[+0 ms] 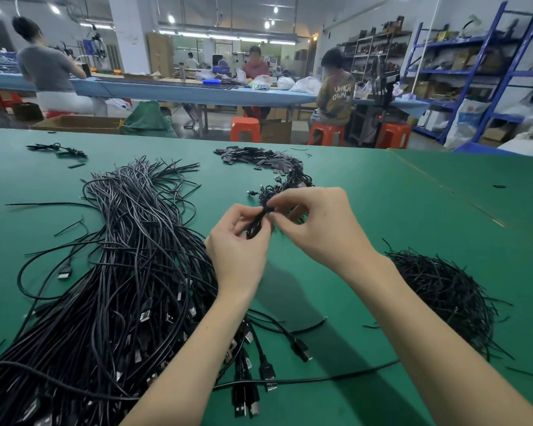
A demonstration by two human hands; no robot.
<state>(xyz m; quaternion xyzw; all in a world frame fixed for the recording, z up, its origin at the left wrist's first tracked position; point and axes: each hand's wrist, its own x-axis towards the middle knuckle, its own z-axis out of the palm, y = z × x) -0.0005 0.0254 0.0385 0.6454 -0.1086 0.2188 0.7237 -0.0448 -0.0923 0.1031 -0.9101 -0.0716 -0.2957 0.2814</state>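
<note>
Cables (120, 287) heap on green workshop table (397, 216); left hand (237, 250), right hand (317, 222) pinch 1 coil (257, 226).

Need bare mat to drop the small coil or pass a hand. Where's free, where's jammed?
Free for the small coil: green mat right of the right hand, between bundled coils and tie heap; also far-left, beyond the cable heap. Crowded: under the left hand, cable heap and USB plugs.

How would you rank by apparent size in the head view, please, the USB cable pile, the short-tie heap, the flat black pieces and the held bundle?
1. USB cable pile
2. short-tie heap
3. flat black pieces, which lie farthest from the camera, so their rank is unsure
4. held bundle
</note>
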